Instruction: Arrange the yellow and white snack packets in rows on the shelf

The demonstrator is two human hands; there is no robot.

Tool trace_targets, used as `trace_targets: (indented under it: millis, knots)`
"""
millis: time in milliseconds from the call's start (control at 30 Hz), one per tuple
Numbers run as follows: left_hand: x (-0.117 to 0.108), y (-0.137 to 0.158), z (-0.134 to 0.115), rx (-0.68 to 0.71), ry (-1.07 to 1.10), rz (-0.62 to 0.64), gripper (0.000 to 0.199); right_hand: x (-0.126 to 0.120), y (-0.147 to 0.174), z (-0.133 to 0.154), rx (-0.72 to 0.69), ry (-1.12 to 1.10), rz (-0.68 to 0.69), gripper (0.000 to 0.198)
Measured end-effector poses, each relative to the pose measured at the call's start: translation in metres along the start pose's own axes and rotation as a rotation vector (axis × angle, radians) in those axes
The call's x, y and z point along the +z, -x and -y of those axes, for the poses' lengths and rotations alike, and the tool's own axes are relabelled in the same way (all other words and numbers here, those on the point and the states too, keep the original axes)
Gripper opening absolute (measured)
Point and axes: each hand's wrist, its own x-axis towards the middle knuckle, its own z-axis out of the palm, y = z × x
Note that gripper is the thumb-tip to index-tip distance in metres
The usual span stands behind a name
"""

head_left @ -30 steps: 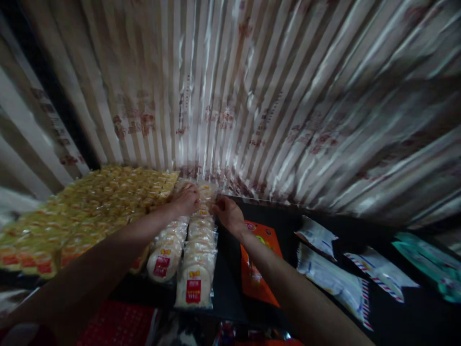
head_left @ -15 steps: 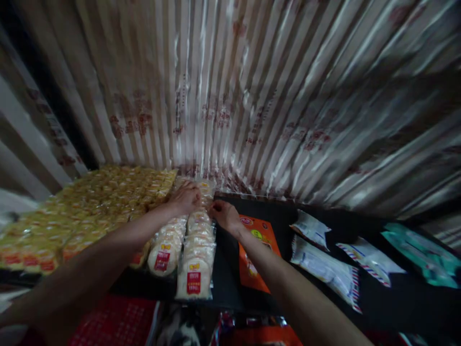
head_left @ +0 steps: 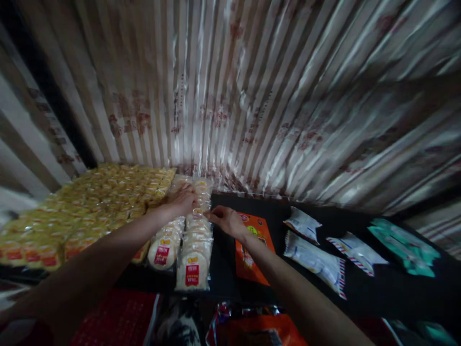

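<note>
Two rows of clear-wrapped round white rice crackers with red labels stand on a black shelf. My left hand lies over the far part of these rows, its fingers curled against a packet in the right-hand row. From the other side my right hand pinches the edge of a rice cracker packet in that row, thumb and fingertips close together. The left palm and part of the left row are hidden under my left hand and forearm. The picture is dim and a little blurred.
Many yellow-wrapped packets fill the shelf's left side. An orange bag lies right of the crackers, partly under my right forearm. Farther right are white packets and a teal package. Striped plastic sheeting hangs behind. A red package sits below.
The view has shifted slightly, so the right-hand packages appear farther left. My right fingertips sit slightly lower along the cracker row; my left hand stays over it.
</note>
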Motion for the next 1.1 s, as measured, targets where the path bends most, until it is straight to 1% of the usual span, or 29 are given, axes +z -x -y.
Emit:
trace_targets:
  millis: [33, 100, 200, 267, 333, 433, 533, 600, 667, 700, 767, 833, 900, 1000, 1100]
  knots:
    - [0.000, 0.000, 0.000, 0.003, -0.001, -0.001, 0.017, 0.001, 0.001, 0.000, -0.020, -0.021, 0.035, 0.018]
    - [0.000, 0.001, -0.001, 0.007, -0.001, 0.003, 0.016, 0.004, 0.002, -0.001, -0.048, -0.042, 0.057, 0.011]
    - [-0.002, 0.002, -0.002, -0.005, 0.013, 0.008, 0.014, 0.010, -0.001, -0.001, -0.062, -0.018, 0.010, 0.011]
    - [-0.003, 0.004, -0.002, -0.024, 0.030, -0.009, 0.012, 0.014, -0.004, -0.001, -0.047, 0.000, -0.039, 0.011]
    - [-0.004, 0.008, 0.000, -0.032, 0.050, -0.053, 0.011, 0.018, -0.006, -0.001, -0.014, 0.003, -0.080, 0.011]
    - [-0.006, 0.014, 0.003, 0.017, 0.089, -0.093, 0.010, 0.023, -0.008, 0.000, 0.027, -0.020, -0.129, 0.011]
    - [-0.006, 0.019, 0.002, 0.070, 0.102, -0.051, 0.007, 0.025, -0.007, 0.001, 0.043, -0.048, -0.141, 0.014]
    - [-0.006, 0.022, -0.001, 0.063, 0.086, -0.033, 0.007, 0.024, -0.004, 0.002, 0.064, -0.041, -0.149, 0.017]
    - [-0.007, 0.023, -0.004, 0.049, 0.071, -0.035, 0.008, 0.020, 0.002, 0.002, 0.102, 0.002, -0.154, 0.025]
    - [-0.007, 0.023, -0.005, 0.044, 0.066, -0.035, 0.008, 0.017, 0.006, 0.001, 0.118, 0.029, -0.135, 0.029]
    - [-0.008, 0.023, -0.007, 0.035, 0.059, -0.026, 0.010, 0.013, 0.013, -0.002, 0.119, 0.052, -0.046, 0.035]
    - [-0.009, 0.023, -0.008, 0.029, 0.060, -0.010, 0.010, 0.012, 0.018, -0.008, 0.087, 0.002, 0.062, 0.032]
    - [-0.010, 0.023, -0.008, 0.024, 0.064, 0.002, 0.010, 0.015, 0.020, -0.013, 0.051, -0.090, 0.095, 0.022]
    - [-0.012, 0.023, -0.010, 0.015, 0.075, -0.010, 0.009, 0.022, 0.016, -0.018, 0.035, -0.184, 0.007, 0.014]
    - [-0.014, 0.025, -0.012, 0.006, 0.104, -0.051, 0.008, 0.028, 0.011, -0.016, 0.057, -0.186, -0.075, 0.016]
